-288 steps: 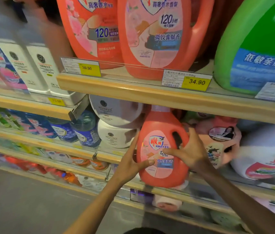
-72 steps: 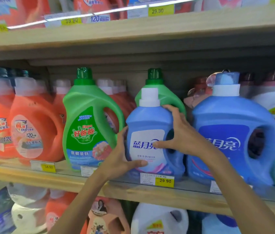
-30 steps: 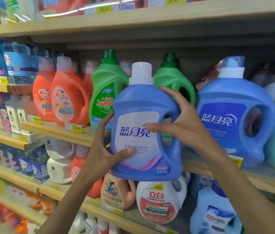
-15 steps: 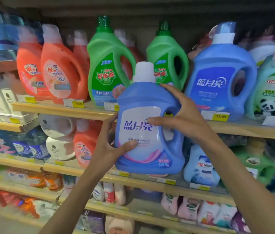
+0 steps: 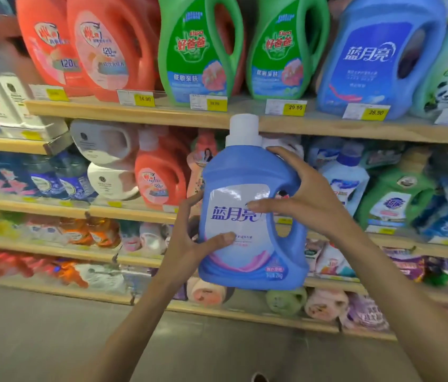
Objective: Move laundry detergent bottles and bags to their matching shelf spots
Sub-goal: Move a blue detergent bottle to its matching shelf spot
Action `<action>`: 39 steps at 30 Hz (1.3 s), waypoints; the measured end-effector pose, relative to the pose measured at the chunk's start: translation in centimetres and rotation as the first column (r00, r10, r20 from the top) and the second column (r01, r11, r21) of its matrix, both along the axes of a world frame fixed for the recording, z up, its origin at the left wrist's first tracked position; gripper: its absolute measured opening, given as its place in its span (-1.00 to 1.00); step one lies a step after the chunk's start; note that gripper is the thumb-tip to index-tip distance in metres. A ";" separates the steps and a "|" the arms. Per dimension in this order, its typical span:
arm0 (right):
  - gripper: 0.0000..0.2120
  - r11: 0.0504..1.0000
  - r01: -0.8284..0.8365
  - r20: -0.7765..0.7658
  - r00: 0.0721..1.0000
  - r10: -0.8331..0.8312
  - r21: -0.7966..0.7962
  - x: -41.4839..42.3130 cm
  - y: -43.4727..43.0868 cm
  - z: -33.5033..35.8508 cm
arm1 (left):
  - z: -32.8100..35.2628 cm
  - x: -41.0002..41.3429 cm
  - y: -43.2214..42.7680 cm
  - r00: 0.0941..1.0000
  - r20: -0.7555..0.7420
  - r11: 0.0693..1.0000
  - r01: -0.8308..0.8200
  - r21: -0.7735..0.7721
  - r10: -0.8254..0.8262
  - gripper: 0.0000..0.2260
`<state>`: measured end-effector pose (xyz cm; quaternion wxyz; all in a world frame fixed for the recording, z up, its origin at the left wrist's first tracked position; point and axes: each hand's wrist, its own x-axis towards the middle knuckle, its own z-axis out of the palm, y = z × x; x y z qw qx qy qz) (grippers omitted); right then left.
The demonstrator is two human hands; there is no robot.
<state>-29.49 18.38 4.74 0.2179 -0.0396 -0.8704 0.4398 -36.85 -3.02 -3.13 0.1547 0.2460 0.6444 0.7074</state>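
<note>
The bottle [image 5: 245, 169] is blue plastic with a white screw cap [image 5: 244, 128] and a moulded handle [image 5: 298, 232] with an open loop down its right side. Its white label [image 5: 231, 197] carries large blue characters. Pink and blue swirls run along the foot of the label, and "2kg" is printed at the lower right. It is upright and in mid-air in front of the shelving, held between both hands. The left hand [image 5: 187, 244] grips the lower left side, thumb laid across the lower part of the label and fingers curled behind. The right hand [image 5: 300, 199] grips the upper right, thumb pressed on the middle of the label and fingers bent over the shoulder above the handle. The cap overlaps the front edge of the shelf [image 5: 162, 114] that bears the green bottles [image 5: 198, 51] and the big blue bottle [image 5: 377, 59]. Half a second ago the same two-handed grip held it higher against the shelving, with the cap in front of the green bottles; now it sits lower. A little over two seconds ago it stood on that shelf, in front of a green bottle and beside the big blue one.
</note>
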 end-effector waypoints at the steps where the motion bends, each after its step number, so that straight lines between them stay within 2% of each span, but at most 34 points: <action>1: -0.17 1.000 0.002 0.020 1.000 -0.001 -0.008 0.4 -0.3 -0.8 | -0.6 0.4 -0.5 1.000 0.019 1.000 0.006 -0.004 -0.005 -0.27; 7: -0.21 0.999 0.019 0.128 0.992 -0.015 -0.035 2.4 -2.7 -5.3 | -4.7 2.6 -3.2 0.994 0.113 0.997 0.023 -0.072 -0.015 -0.29; 12: -0.13 0.992 0.018 0.210 0.978 0.008 -0.121 4.2 -4.2 -10.0 | -8.3 4.5 -5.5 0.987 0.159 0.984 0.038 -0.172 -0.011 -0.26; 20: -0.14 0.982 0.024 0.299 0.954 0.035 -0.190 5.3 -5.8 -16.2 | -13.7 5.7 -7.1 0.967 0.256 0.964 0.071 -0.255 -0.003 -0.30; 31: -0.11 0.970 0.056 0.395 0.918 0.043 -0.236 4.6 -5.9 -22.2 | -19.9 5.3 -7.6 0.939 0.344 0.952 0.116 -0.283 -0.012 -0.25; 39: -0.13 0.979 0.076 0.378 0.926 0.002 -0.190 1.9 -3.5 -30.1 | -27.7 2.1 -4.8 0.946 0.318 0.950 0.147 -0.277 -0.054 -0.30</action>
